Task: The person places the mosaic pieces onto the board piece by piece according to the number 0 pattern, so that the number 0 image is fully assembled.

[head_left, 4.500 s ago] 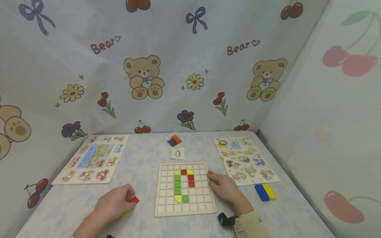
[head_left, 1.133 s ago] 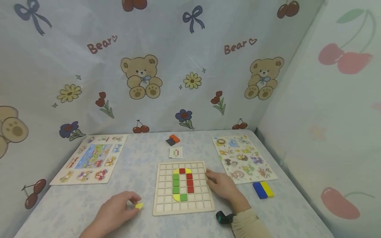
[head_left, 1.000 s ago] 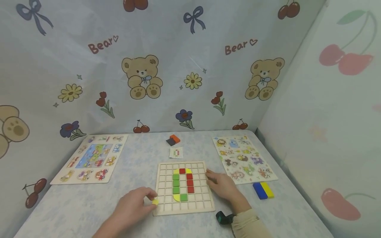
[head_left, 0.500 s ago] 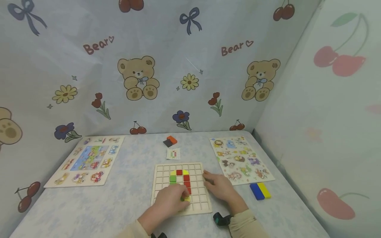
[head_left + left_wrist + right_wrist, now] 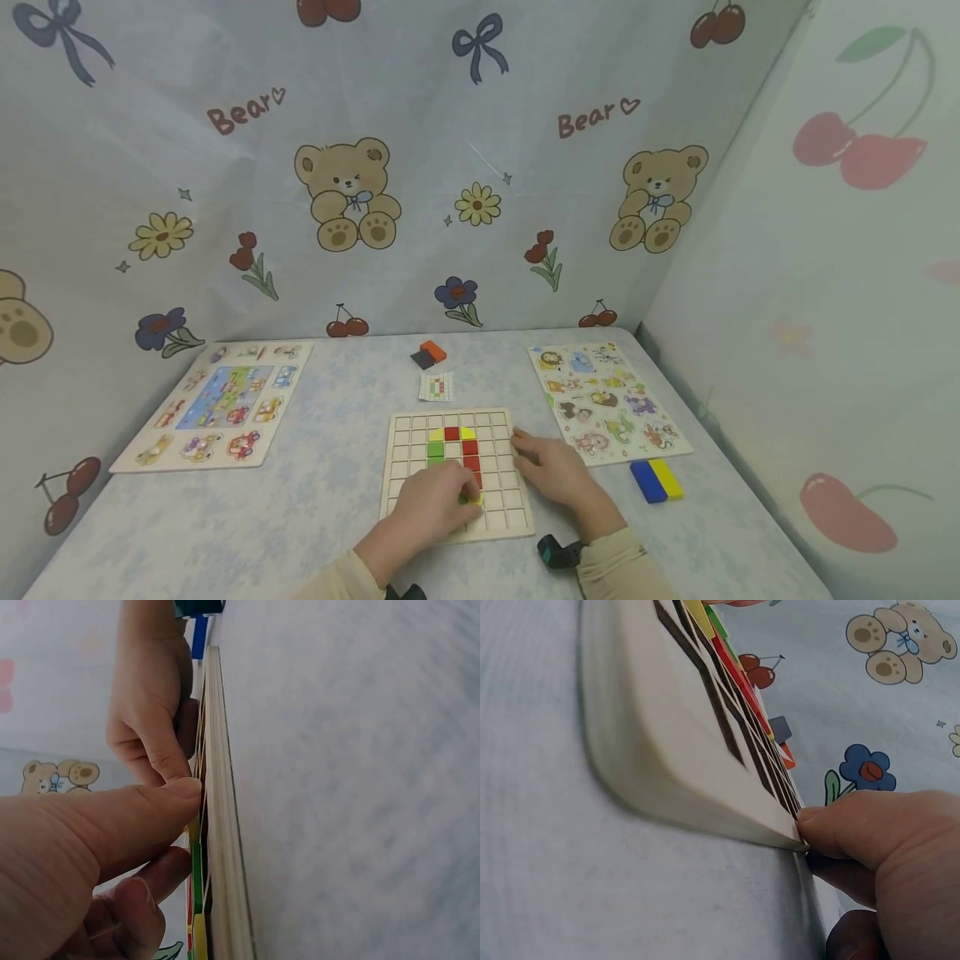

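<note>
My left hand [image 5: 431,504] is over the lower middle of a wooden grid board [image 5: 504,521]. Its thumb and fingertips pinch a small yellow tile [image 5: 477,500] with a rounded side, at the cell below the column of red tiles [image 5: 470,448]. A green tile [image 5: 437,449], more red and two yellow tiles [image 5: 468,433] form a ring on the grid; the hand covers its lower left part. In the right wrist view my right hand [image 5: 900,862] grips the board's edge with thumb and fingers; in the head view it is at the board's right side [image 5: 557,475].
Behind the board lies a small pattern card [image 5: 437,387], with a black block [image 5: 423,359] and an orange block [image 5: 433,350] beyond it. A picture puzzle [image 5: 217,417] lies left, an animal puzzle [image 5: 611,404] right. Blue [image 5: 647,482] and yellow blocks [image 5: 666,479] sit near the right forearm.
My left hand brought a red tile onto the board's right column, then picked up the yellow tile from the table and carried it right to the grid. My right hand stayed at the board's edge.
</note>
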{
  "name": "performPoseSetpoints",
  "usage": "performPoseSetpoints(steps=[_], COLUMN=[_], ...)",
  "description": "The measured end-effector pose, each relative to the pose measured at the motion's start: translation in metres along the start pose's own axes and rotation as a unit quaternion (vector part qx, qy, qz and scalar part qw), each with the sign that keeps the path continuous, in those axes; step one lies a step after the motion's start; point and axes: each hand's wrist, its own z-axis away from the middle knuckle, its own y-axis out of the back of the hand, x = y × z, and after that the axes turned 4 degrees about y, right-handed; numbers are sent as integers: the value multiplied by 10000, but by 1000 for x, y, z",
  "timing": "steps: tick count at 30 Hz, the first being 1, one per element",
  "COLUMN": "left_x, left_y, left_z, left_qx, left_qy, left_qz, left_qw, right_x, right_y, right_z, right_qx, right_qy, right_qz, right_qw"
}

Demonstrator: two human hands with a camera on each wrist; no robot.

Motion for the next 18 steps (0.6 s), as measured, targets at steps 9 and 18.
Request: performPoseSetpoints(steps=[9,18], left_x=[-7,-10], left_y=[1,18], left_z=[-2,8], left_qx=[-25,-115], left_qy=[260,201], left_qz=[330,252], left_qw=[9991,9994], right_x=[-1,3], right_y=[-1,-1], right_z=[-2,3], right_qx=[-81,19], right_qy=[37,-20], right_qz=[32,81], right_qw=[10000,10000])
